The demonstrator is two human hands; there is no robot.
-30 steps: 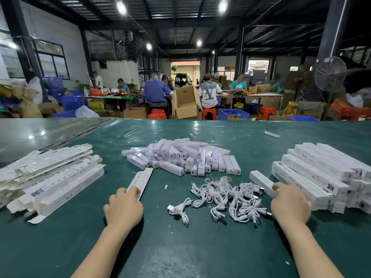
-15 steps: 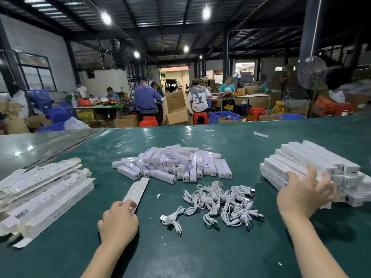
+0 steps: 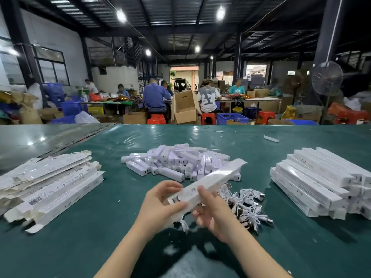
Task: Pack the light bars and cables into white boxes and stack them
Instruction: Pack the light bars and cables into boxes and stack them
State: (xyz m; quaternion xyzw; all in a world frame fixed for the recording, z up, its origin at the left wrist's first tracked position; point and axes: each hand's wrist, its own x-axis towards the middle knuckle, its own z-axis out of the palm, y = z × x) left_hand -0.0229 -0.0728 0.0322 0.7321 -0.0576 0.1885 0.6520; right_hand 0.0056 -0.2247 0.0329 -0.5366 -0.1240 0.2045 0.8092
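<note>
Both hands hold one long white box [image 3: 212,180] above the green table [image 3: 112,221], its far end raised toward the right. My left hand [image 3: 160,203] grips the box's near end, and my right hand [image 3: 208,211] pinches it just beside. A heap of white light bars [image 3: 176,163] lies behind the box. Coiled white cables [image 3: 247,205] lie to the right of my hands, partly hidden by them. Flat unfolded boxes [image 3: 46,181] are piled at the left. Packed boxes [image 3: 321,179] are stacked at the right.
A small white piece [image 3: 271,138] lies far right on the table. Beyond the table's far edge, several people sit at worktables among cardboard cartons [image 3: 185,109], blue crates and red stools. A fan [image 3: 326,78] stands at the right.
My left hand lifted the flat box from the table to the centre. My right hand left the stack at the right and came over to take the same box.
</note>
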